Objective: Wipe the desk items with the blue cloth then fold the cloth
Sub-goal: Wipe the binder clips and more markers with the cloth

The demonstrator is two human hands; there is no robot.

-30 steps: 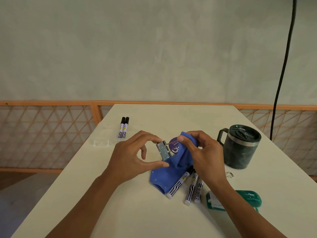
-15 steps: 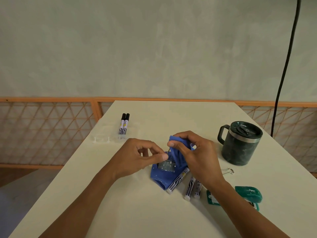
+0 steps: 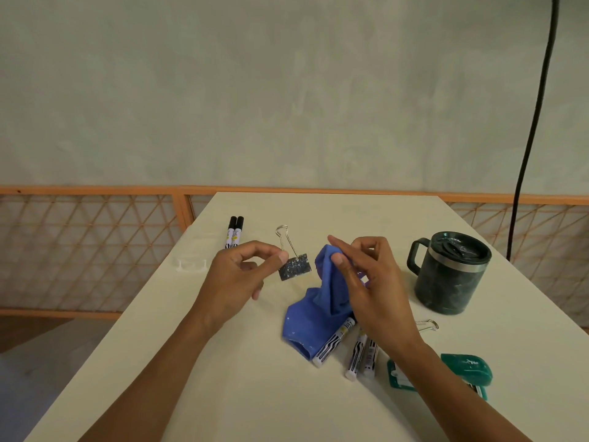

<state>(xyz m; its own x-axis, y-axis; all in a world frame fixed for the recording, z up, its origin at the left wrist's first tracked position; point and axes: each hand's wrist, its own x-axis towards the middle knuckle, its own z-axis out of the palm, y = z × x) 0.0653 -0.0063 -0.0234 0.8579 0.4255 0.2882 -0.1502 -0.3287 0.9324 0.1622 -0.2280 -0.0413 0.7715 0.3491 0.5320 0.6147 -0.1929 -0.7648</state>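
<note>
One binder clip (image 3: pixel 294 266) is pinched in the left hand (image 3: pixel 236 279), just beside the blue cloth (image 3: pixel 318 307) that the right hand (image 3: pixel 369 282) pinches by its top, tail on the desk (image 3: pixel 223 378) — I judge the wiping midway, with three markers (image 3: pixel 357 352), the mug (image 3: pixel 452 272) and the folding left.

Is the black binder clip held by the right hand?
No, the left hand pinches the black binder clip, while the right hand holds the blue cloth.
</note>
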